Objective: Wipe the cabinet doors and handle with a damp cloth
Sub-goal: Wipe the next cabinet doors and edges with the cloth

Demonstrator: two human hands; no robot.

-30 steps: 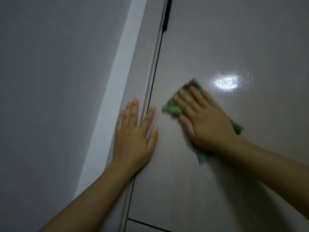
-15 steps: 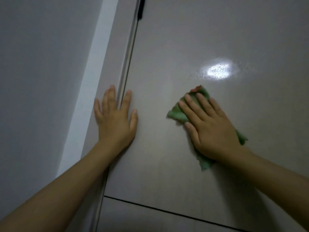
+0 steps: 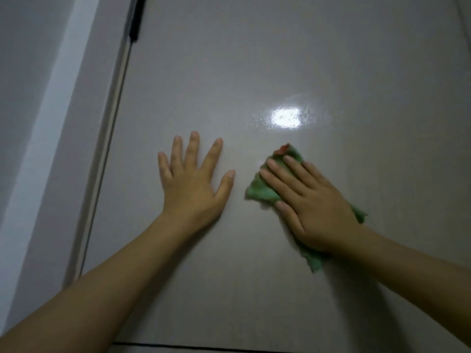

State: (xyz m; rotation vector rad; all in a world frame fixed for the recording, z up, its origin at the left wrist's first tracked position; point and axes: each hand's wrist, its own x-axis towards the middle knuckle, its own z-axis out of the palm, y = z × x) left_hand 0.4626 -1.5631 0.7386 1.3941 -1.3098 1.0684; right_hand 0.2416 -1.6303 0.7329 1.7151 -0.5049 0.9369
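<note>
Pressing flat, straight fingers [image 3: 276,171] on crumpled green cloth [image 3: 262,191] against glossy door [image 3: 254,72].

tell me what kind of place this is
Probably indoors at a tall cabinet or wardrobe, likely in a home. A glossy grey cabinet door fills the view, with a dark handle at its left edge and a pale wall beside it. The right hand presses a green cloth to it.

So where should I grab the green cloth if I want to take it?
Probably pinch the green cloth by the loose corner sticking out left of the right hand, coming from the left hand's side. The rest is pressed flat against the cabinet door under straight fingers, so only the edges are free.
</note>
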